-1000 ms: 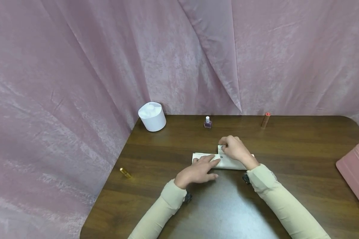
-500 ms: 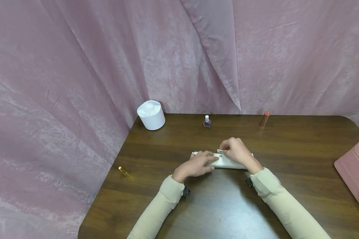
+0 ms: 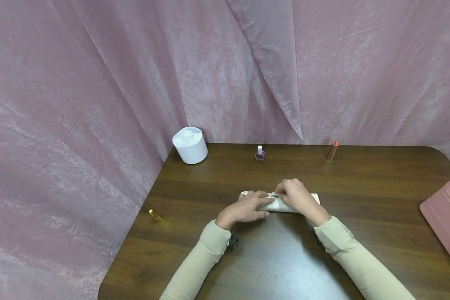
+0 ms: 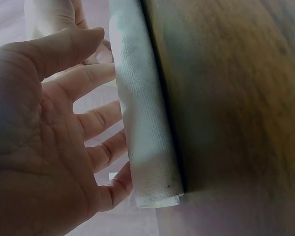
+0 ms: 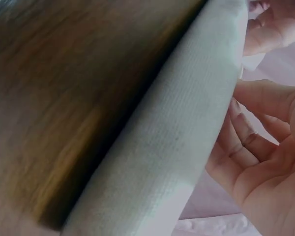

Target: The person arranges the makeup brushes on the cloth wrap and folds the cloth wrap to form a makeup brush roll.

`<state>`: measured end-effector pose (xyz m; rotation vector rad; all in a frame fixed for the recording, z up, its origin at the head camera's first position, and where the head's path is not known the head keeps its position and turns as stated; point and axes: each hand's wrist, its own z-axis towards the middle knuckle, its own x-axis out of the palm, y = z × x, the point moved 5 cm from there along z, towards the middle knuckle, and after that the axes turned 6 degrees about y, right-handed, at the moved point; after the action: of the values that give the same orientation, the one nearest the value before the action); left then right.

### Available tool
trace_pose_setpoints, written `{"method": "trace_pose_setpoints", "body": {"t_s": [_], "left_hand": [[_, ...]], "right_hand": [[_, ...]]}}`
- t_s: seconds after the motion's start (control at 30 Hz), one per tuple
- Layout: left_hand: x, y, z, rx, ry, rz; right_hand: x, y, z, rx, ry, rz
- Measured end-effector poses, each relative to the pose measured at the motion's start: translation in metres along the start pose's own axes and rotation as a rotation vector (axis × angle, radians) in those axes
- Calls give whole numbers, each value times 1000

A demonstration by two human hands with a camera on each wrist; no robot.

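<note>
A folded white fabric pouch (image 3: 312,199) lies on the dark wooden table (image 3: 378,187), a little behind its middle. My left hand (image 3: 246,206) rests on the pouch's left half with its fingers laid fairly straight. My right hand (image 3: 298,196) covers the middle, its fingers curled down over the top flap near a small dark snap. In the left wrist view the pouch (image 4: 147,123) is a thick folded edge touched by the left hand's (image 4: 49,123) fingertips. In the right wrist view the right hand's (image 5: 265,162) fingers curl against the pouch (image 5: 172,147).
Along the back edge stand a white round container (image 3: 190,146), a small nail polish bottle (image 3: 260,153) and a copper lipstick tube (image 3: 332,151). A small gold tube (image 3: 155,215) lies near the left edge. A pink case (image 3: 446,216) sits at the right. A pink curtain hangs behind.
The right hand has brought the raised flap down flat onto the pouch. The left hand slid slightly back along the left half. The pouch now lies lower and flatter.
</note>
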<state>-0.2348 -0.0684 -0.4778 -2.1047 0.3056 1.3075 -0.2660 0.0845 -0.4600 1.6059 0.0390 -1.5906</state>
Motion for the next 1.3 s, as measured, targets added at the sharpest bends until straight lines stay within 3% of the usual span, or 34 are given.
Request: {"method": "trace_pose_setpoints", "body": {"t_s": [0.43, 1.1, 1.3], "left_hand": [[3, 1, -2, 10, 68, -43], [3, 8, -1, 7, 94, -38], [4, 5, 0, 19, 75, -7]], "right_hand": [[3, 12, -13, -98, 15, -138], [20, 23, -15, -124, 30, -368], [15, 21, -23, -86, 23, -352]]}}
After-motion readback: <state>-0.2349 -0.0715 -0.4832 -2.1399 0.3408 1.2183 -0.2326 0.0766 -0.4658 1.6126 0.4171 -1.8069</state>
